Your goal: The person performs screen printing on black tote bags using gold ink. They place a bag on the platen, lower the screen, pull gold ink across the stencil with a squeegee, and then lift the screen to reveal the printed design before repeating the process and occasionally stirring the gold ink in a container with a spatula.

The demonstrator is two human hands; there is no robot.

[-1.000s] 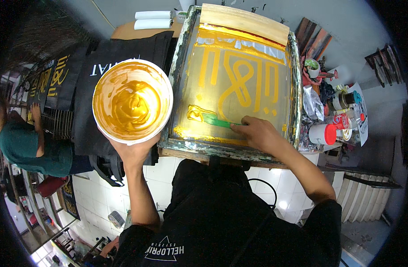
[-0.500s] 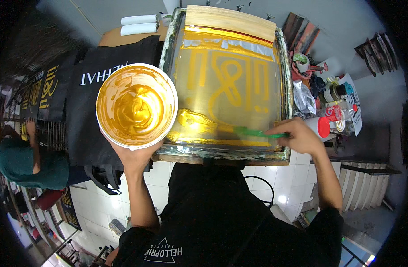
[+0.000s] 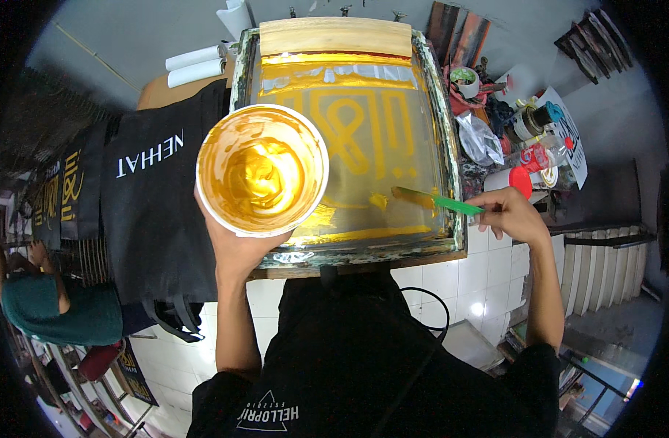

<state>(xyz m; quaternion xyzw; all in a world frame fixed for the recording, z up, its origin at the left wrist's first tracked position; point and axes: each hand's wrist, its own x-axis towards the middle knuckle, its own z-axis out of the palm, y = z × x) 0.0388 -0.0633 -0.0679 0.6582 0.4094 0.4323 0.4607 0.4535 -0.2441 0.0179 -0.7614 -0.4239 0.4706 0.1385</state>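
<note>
A white tub (image 3: 321,197) of thick gold ink is gripped from below and the near side by my left hand (image 3: 241,247), its mouth tipped toward me. It hangs over the left part of a screen-printing frame (image 3: 456,175) and hides some of the mesh. My right hand (image 3: 511,215), at the frame's right edge, pinches a green spatula (image 3: 455,204). The spatula's gold-smeared blade points left over the mesh; whether it touches, I cannot tell. A wooden-handled squeegee (image 3: 336,36) lies across the far end beside a band of gold ink. More gold ink lies along the near end.
Black bags (image 3: 159,219) with printing lie at the left, near two white rolls (image 3: 196,73). A person in a green shirt (image 3: 60,306) works at far left. Right of the frame are jars, a silver pouch (image 3: 480,139) and a red-lidded container (image 3: 519,182).
The whole view has shifted. My left hand has brought the tub rightward, further over the screen. The spatula has moved right and away from the large ink blob, with a small dab of gold near its blade.
</note>
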